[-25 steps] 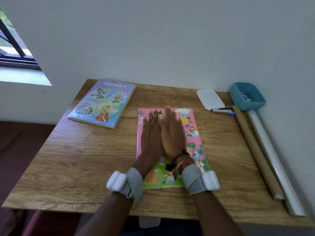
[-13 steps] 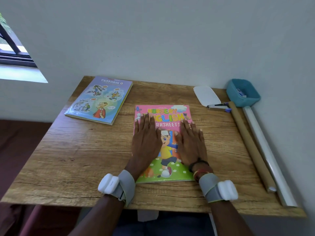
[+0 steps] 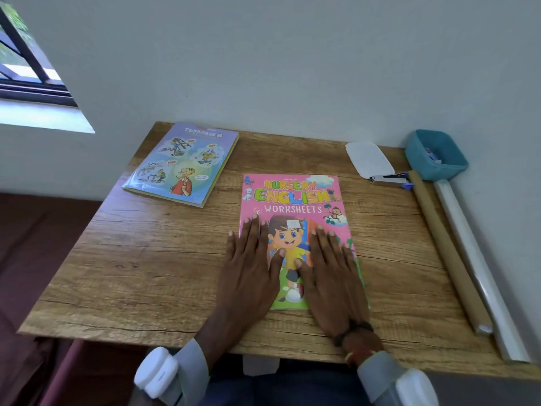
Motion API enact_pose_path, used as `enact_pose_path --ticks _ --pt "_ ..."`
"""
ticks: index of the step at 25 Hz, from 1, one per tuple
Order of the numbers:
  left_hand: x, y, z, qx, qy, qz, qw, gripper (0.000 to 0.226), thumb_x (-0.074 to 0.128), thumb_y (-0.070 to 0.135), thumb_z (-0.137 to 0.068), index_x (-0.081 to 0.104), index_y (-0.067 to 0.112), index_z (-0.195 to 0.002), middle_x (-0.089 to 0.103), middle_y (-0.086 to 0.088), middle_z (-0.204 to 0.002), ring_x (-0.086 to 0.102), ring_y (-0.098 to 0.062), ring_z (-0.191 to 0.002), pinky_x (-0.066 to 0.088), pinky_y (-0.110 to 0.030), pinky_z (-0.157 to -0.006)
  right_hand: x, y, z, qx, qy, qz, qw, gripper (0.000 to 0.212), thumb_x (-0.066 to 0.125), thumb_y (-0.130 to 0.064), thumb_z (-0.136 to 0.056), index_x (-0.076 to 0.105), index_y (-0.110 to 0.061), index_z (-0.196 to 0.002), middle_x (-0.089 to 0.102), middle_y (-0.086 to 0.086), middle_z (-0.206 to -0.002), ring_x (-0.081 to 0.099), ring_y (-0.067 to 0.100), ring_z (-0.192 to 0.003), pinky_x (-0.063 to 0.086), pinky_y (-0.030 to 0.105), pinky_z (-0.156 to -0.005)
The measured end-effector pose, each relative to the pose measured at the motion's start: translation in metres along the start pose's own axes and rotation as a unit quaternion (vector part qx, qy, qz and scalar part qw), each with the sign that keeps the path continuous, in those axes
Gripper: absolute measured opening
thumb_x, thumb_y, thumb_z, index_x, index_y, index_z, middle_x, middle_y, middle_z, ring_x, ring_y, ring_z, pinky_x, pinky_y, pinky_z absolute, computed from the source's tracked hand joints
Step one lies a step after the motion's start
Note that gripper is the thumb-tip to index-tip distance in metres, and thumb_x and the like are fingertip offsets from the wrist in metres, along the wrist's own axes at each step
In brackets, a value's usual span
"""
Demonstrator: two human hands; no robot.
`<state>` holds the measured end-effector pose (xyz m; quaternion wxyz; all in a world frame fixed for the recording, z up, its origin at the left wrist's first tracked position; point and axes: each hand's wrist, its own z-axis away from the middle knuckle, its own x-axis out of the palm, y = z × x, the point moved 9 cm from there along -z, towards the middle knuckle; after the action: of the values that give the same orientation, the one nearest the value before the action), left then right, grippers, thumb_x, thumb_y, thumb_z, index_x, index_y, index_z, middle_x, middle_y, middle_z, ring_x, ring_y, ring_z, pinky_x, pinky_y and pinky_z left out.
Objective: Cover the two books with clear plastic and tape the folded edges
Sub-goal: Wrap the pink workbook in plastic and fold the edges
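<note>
A pink "Nursery English Worksheets" book (image 3: 295, 197) lies flat in the middle of the wooden table (image 3: 152, 271). My left hand (image 3: 248, 271) rests palm down on its lower left part, fingers spread, reaching past the book's left edge. My right hand (image 3: 333, 276) lies flat on the lower right part. A second, blue comic book (image 3: 183, 162) with a glossy cover lies at the far left corner. A roll of clear plastic (image 3: 480, 271) lies along the table's right edge.
A brown cardboard roll (image 3: 448, 250) lies beside the clear roll. A teal tray (image 3: 436, 153) sits in the far right corner, with a stapler (image 3: 389, 180) and a white lid (image 3: 369, 161) to its left. A wall stands behind the table, a window at upper left.
Both hands were together near the top of the pink book. They have slid down and apart towards me, uncovering the title. The book has stayed in place.
</note>
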<state>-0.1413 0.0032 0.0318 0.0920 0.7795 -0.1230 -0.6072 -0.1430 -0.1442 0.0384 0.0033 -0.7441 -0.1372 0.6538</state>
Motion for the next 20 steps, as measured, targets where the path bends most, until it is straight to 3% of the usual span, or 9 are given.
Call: enact_pose_path --ticks 5,9,11,13,15,20 --pt "0.001 -0.002 -0.001 0.005 -0.008 -0.008 1.000 0.070 0.018 0.054 -0.100 0.031 0.009 -0.152 0.019 -0.008 -0.162 0.014 -0.019 -0.150 0.010 -0.044 -0.122 -0.004 0.038 0.004 -0.005 -0.040 0.005 0.999 0.060 0.012 -0.057 -0.098 0.008 -0.032 -0.153 0.002 -0.011 -0.161 -0.003 0.009 -0.148 0.008 0.040 -0.121" --pt "-0.018 0.007 0.001 0.016 0.046 0.007 0.999 0.068 0.016 0.050 -0.102 0.033 0.004 -0.150 0.023 -0.012 -0.160 0.016 -0.023 -0.150 0.011 -0.045 -0.120 -0.015 0.034 0.002 0.006 -0.029 0.034 0.999 0.065 0.008 -0.061 -0.097 0.009 -0.029 -0.154 -0.002 -0.007 -0.161 -0.009 0.012 -0.148 0.000 0.041 -0.121" --pt "-0.021 0.023 -0.002 0.040 0.045 0.028 0.998 0.062 0.021 0.042 -0.103 0.035 0.003 -0.149 0.026 -0.014 -0.158 0.017 -0.025 -0.149 0.015 -0.046 -0.120 -0.023 0.010 -0.004 -0.007 0.008 0.024 1.000 0.062 0.015 -0.055 -0.099 0.017 -0.025 -0.153 0.008 -0.003 -0.161 -0.001 0.014 -0.149 0.003 0.042 -0.120" --pt "-0.016 0.037 -0.006 0.073 0.042 0.011 0.996 0.056 0.024 0.030 -0.102 0.043 -0.003 -0.143 0.035 -0.021 -0.153 0.028 -0.033 -0.145 0.024 -0.051 -0.117 -0.026 -0.015 -0.010 -0.025 0.038 0.004 0.999 0.054 0.021 -0.043 -0.102 0.030 -0.019 -0.150 0.026 0.002 -0.157 0.017 0.019 -0.147 0.010 0.043 -0.117" --pt "-0.007 0.036 -0.010 0.082 0.013 -0.009 0.996 0.057 0.019 0.029 -0.104 0.047 -0.005 -0.139 0.040 -0.024 -0.149 0.033 -0.036 -0.142 0.027 -0.052 -0.113 -0.014 -0.019 -0.013 -0.023 0.025 -0.016 0.999 0.053 0.021 -0.040 -0.102 0.034 -0.019 -0.148 0.033 0.002 -0.154 0.023 0.019 -0.145 0.011 0.041 -0.116" --pt "0.002 0.017 -0.011 0.056 -0.007 0.018 0.998 0.061 0.024 0.046 -0.102 0.042 0.008 -0.145 0.038 -0.011 -0.153 0.032 -0.024 -0.144 0.016 -0.039 -0.118 0.002 0.017 -0.015 0.004 0.011 -0.030 0.999 0.057 0.017 -0.048 -0.100 0.019 -0.026 -0.152 0.010 -0.011 -0.158 0.009 0.009 -0.148 0.004 0.031 -0.120"
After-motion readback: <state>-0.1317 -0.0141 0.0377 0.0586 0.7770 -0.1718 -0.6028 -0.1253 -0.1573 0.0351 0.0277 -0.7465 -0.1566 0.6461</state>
